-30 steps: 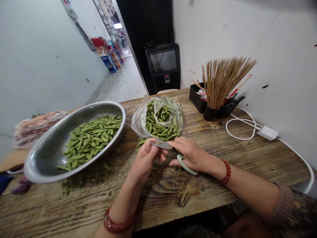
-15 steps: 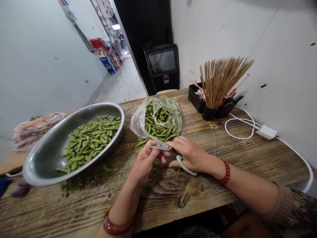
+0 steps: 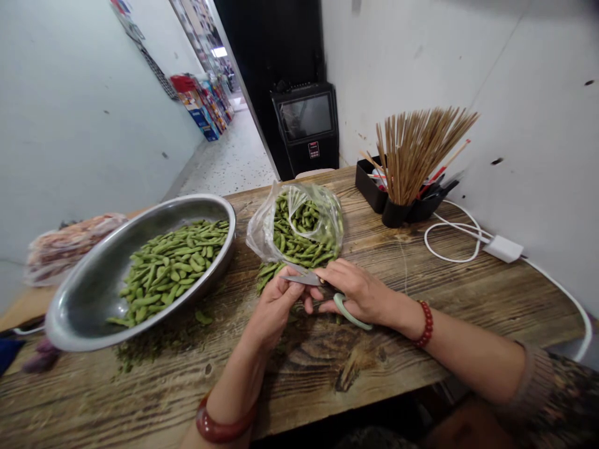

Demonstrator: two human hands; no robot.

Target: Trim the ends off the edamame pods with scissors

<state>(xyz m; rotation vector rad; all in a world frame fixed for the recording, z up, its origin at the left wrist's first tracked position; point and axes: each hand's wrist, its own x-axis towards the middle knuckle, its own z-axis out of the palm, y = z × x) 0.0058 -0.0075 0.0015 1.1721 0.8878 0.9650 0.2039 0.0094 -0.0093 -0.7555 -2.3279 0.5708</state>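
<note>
My right hand (image 3: 358, 288) is closed on a pair of scissors (image 3: 345, 312) with pale green handles. Their blades point left, slightly apart, over the fingertips of my left hand (image 3: 276, 305). The left fingers are pinched together; whatever is between them is hidden by the fingers and the blades. Just beyond both hands sits a clear plastic bag (image 3: 262, 232) full of green soybean pods (image 3: 304, 215), a few of them lying at its near edge. To the left, a large tilted metal basin (image 3: 88, 312) holds a heap of similar pods (image 3: 171, 268).
Green trimmings (image 3: 154, 349) lie scattered on the wooden table (image 3: 393, 368) below the basin. A black holder (image 3: 372, 190) of wooden skewers (image 3: 416, 156) stands at the back right, near a white cable and adapter (image 3: 503, 249). A bagged pinkish mass (image 3: 70, 246) lies far left.
The scissor blades have spread a little wider apart. Both hands stay in nearly the same place, and the bag and basin have not moved.
</note>
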